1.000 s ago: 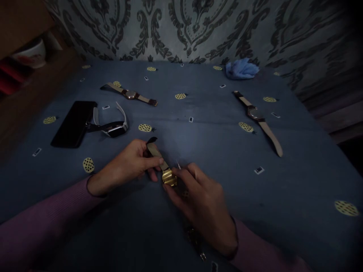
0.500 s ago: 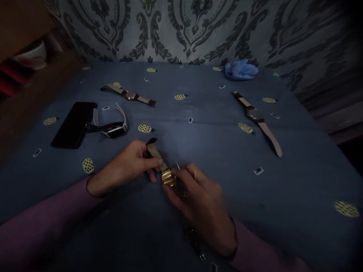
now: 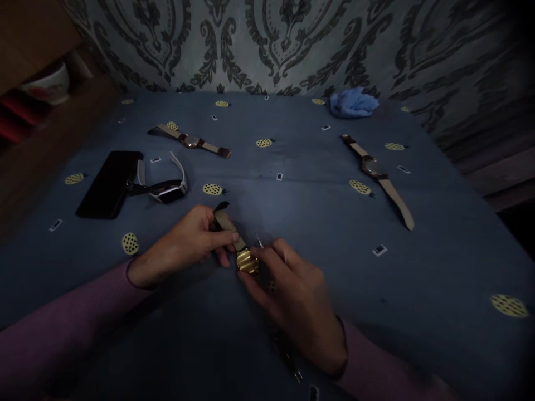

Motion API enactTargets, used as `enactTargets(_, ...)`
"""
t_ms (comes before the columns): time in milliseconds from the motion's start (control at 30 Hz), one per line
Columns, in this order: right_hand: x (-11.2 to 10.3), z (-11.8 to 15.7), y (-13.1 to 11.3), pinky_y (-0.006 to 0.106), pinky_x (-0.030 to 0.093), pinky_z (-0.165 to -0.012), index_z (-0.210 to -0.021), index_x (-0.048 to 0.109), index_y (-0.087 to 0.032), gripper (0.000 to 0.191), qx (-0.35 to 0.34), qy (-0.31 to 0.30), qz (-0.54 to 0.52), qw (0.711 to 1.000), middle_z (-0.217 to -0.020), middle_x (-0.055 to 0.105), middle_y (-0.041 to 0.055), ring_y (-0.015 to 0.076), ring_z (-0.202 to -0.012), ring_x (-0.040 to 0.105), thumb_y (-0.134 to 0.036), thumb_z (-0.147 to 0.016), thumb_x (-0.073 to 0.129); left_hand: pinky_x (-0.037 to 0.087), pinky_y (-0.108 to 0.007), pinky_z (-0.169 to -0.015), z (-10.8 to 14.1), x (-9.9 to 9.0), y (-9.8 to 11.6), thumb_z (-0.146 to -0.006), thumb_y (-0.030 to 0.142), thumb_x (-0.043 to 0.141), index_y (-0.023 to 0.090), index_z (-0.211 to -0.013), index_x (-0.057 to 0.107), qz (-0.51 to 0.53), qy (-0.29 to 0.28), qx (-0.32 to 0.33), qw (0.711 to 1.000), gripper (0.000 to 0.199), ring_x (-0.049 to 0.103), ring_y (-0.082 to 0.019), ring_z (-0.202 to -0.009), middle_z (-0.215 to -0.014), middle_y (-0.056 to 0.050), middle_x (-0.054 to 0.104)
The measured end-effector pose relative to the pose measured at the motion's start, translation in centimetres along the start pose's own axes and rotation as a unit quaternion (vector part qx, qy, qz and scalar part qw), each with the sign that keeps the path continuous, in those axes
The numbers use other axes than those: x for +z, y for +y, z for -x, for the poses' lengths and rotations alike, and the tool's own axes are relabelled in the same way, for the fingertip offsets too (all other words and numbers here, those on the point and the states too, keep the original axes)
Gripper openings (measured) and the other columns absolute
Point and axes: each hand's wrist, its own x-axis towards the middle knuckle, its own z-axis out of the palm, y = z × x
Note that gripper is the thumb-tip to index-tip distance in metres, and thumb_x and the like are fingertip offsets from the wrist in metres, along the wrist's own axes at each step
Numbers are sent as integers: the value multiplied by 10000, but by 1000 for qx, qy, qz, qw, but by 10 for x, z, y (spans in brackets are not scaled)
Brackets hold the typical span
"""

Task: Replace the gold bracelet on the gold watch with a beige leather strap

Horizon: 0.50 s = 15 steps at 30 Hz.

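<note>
A wristwatch (image 3: pixel 247 262) with a gold-coloured case and a pale strap is held between my two hands near the table's front. My left hand (image 3: pixel 198 239) is closed on the strap, thumb on top, just above the case. With thumb and fingertips, my right hand (image 3: pixel 292 295) pinches the case from the right side. A thin pointed metal tip (image 3: pixel 259 240) sticks out beyond the right fingers; the rest of it is hidden by the hand. Under the right wrist lies a dark strap piece with a metal buckle (image 3: pixel 297 376), partly covered.
At left lie a black phone (image 3: pixel 109 184) and a smartwatch (image 3: pixel 172 192) with a light band. Two more watches rest on the cloth, a brown-ended watch (image 3: pixel 191 141) and a pale-strapped watch (image 3: pixel 373 166). A crumpled blue cloth (image 3: pixel 353 103) sits by the wall. A shelf holds a bowl (image 3: pixel 50 83).
Both hands keep their hold on the watch and have barely moved. The whole view has shifted very slightly.
</note>
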Motion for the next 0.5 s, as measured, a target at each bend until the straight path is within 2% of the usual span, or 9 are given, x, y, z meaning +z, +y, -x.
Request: enactTargets(500,2,0,1,271,477,-487,-904,638,-152,126,1,3,9,1000,-782,578,30,149,-559,594,-253,-891,564,295,-140,-333,1,1,2,-781,226,630,111,-666,620,4,4,-1,1000,163,611,-92,-464,-632,-19,646)
